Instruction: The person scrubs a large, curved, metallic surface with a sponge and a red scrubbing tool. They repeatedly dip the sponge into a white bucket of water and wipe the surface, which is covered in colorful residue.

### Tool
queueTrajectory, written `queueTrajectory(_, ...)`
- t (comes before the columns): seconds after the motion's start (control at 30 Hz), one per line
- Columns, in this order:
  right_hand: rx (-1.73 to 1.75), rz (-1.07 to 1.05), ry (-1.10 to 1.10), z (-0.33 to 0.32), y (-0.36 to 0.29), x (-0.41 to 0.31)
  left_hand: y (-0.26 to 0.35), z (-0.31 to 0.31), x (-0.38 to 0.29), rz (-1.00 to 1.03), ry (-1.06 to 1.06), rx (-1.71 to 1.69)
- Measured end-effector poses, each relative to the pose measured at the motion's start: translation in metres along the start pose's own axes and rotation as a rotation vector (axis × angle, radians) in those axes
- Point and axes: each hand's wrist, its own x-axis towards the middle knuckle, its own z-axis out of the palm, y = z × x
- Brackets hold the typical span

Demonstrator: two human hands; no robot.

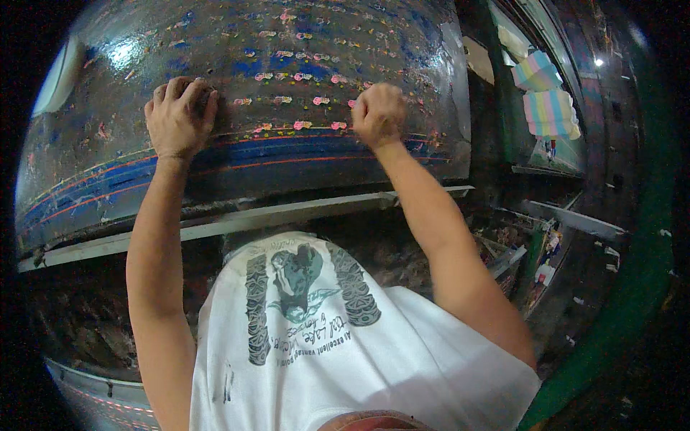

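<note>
A long table with a dark, glossy, paint-stained top lies before me. Rows of small pink and yellow printed motifs run across it, with blue patches among them. My left hand rests at the left of these rows, its fingers curled around a dark rounded lump whose kind I cannot make out. Over the right part of the motifs, my right hand is closed in a fist. It covers some of the prints, and nothing shows protruding from its fingers.
A pale metal rail runs along the table's near edge. Folded striped cloths lie on another surface at the right. Below them, a low rack holds small items. Another rail-edged surface shows at lower left.
</note>
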Motion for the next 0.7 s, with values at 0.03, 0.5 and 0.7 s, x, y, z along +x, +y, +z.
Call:
queueTrajectory(0.03, 0.026, 0.04, 0.013, 0.0, 0.002, -0.003, 0.001, 0.0, 0.0, -0.009, 0.0, -0.002)
queueTrajectory(0.5, 0.206, -0.083, -0.04, 0.024, 0.001, 0.01, 0.007, -0.005, 0.003, 0.009, 0.025, -0.013)
queueTrajectory(0.7, -0.095, 0.219, 0.086, 0.061, 0.088, 0.089, 0.008, -0.004, 0.003, -0.03, 0.017, -0.016)
